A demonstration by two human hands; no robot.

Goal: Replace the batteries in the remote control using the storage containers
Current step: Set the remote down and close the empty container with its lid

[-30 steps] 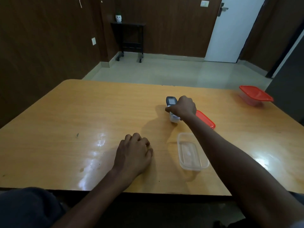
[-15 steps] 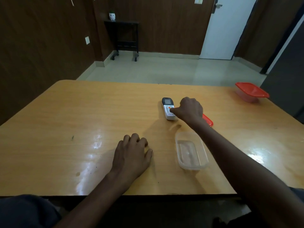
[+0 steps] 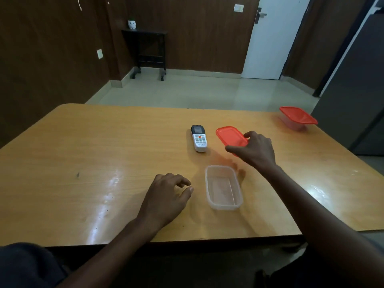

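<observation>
White push-button remote control point(image 3: 199, 138) lies untouched as right hand point(image 3: 254, 149) grips flat red plastic lid point(image 3: 230, 135) beside it, left hand point(image 3: 166, 199) resting loose; closing the clear container point(image 3: 224, 189) looks next.

Office-like room: wood-panelled walls point(image 3: 197, 34), white door point(image 3: 270, 38), laminate table point(image 3: 83, 152).

I sit at a glossy orange-brown wooden table point(image 3: 83, 163). Across the pale tiled floor point(image 3: 187, 94) stands a black wheeled side table point(image 3: 145, 48) bearing a small white pot point(image 3: 131, 24), beside a white door point(image 3: 270, 42).
</observation>
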